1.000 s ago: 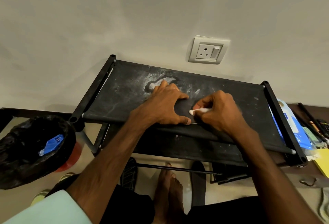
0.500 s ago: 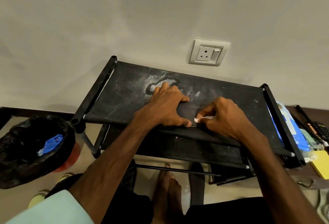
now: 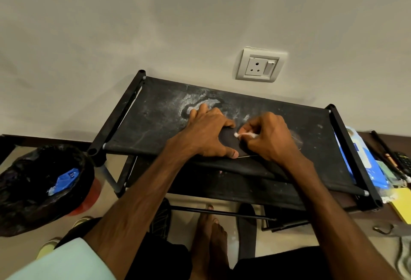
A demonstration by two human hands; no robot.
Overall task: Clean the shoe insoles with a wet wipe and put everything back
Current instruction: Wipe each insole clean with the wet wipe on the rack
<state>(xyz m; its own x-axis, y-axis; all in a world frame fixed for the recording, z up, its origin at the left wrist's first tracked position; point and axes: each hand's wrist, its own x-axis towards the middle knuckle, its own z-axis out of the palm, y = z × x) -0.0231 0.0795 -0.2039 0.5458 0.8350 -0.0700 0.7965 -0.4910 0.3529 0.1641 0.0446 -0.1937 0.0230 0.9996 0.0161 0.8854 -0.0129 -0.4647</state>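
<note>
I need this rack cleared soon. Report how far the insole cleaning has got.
Done: a wipe is out, and a blue wrapper lies in the bin. In hand: the left hand presses a dark insole flat on the rack while the right hand pinches the wipe against it. Left: nothing looks put back; a shoe waits on the floor and the wipes pack lies beside the rack.

The left hand (image 3: 209,134) lay flat on a black insole (image 3: 228,140) on top of the rack (image 3: 155,110). The right hand (image 3: 271,137) pinched a white wipe (image 3: 245,134) against the insole. A bin (image 3: 33,190) stood at the left. A blue pack (image 3: 364,168) lay just right of the rack.
</note>
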